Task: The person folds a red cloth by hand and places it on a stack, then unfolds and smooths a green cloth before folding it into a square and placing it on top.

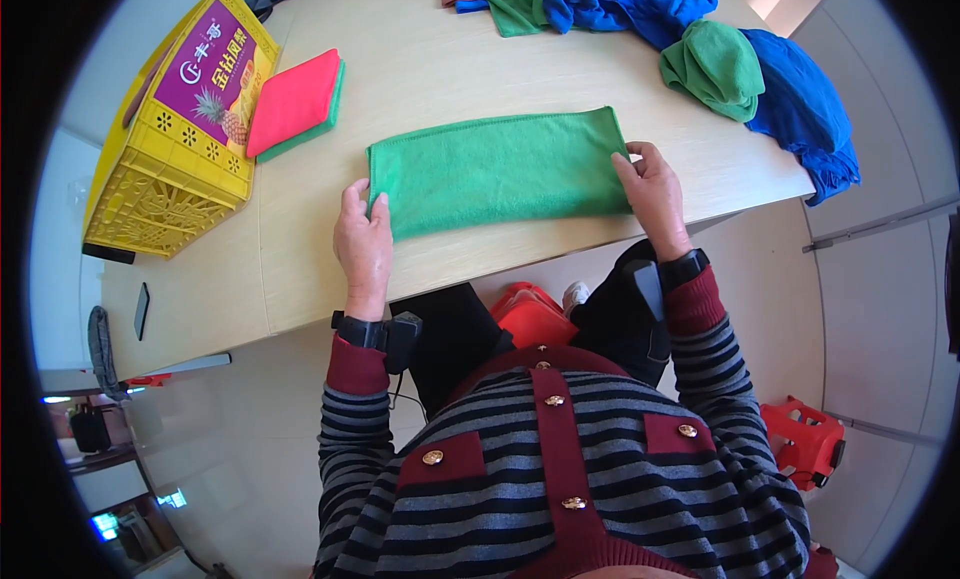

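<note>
A green cloth point(500, 169), folded into a long rectangle, lies on the table close to its near edge. My left hand point(362, 234) pinches its left end, thumb on top and fingers at the side edge. At the opposite end, my right hand point(654, 189) grips the right edge between thumb and fingers. To the left of the green cloth is a small stack of folded cloths point(297, 101), red on top and green beneath, beside the yellow crate.
A yellow plastic crate point(170, 179) stands on the table's left side. Crumpled blue cloths point(805, 104) and a bunched green cloth point(712, 69) lie at the right and back. A dark flat object point(141, 311) rests at left. Red stools point(803, 441) stand on the floor.
</note>
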`<state>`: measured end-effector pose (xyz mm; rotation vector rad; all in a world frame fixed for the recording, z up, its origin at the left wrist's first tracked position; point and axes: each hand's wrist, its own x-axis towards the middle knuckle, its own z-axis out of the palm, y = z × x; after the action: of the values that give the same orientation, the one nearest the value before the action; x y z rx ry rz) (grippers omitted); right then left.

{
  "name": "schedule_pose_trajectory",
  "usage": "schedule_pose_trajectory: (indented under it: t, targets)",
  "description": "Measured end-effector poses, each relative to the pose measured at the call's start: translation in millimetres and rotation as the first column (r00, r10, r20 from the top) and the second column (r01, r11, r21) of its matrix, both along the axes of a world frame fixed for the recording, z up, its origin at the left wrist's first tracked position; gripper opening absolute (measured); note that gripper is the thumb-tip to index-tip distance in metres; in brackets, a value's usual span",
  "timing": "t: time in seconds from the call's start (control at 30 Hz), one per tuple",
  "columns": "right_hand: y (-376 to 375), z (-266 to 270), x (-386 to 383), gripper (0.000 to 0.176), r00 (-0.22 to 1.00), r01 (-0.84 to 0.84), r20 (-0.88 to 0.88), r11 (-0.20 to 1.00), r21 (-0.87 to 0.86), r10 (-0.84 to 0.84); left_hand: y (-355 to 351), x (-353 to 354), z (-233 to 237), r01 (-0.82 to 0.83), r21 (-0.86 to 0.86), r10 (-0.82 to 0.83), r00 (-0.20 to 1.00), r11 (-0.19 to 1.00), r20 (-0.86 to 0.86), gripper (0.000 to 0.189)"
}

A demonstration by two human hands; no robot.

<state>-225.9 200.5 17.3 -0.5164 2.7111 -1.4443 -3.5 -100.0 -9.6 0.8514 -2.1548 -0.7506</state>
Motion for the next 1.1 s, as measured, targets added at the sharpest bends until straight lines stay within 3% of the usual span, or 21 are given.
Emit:
schedule_pose_trajectory:
  t: [0.1,0.23,0.57,0.8,1.1]
  targets:
    - [-3,-10,12,0.024,0.953,0.085,-0.298,0.991,0.105,-0.05,9,0,8,0.001,0.031,-0.002,0.999,1.0,0.041,0.027]
    - [-5,-16,21,0.025,0.871,0.16,-0.49,0.96,0.228,-0.028,13,4,9,-0.037,-0.056,0.046,0.986,0.998,0.161,0.029]
    - [5,-15,28,0.027,0.87,0.141,-0.493,0.968,0.208,-0.021,18,16,1,-0.042,-0.277,0.102,0.973,0.96,0.208,0.035]
    - [13,-13,33,0.03,0.892,0.153,-0.449,0.968,0.199,-0.049,18,17,0,-0.032,-0.276,0.088,0.978,0.961,0.192,0.038]
    - [17,-18,40,0.031,0.85,0.167,-0.522,0.975,0.144,-0.068,19,17,3,-0.037,-0.276,0.092,0.977,0.96,0.191,0.037]
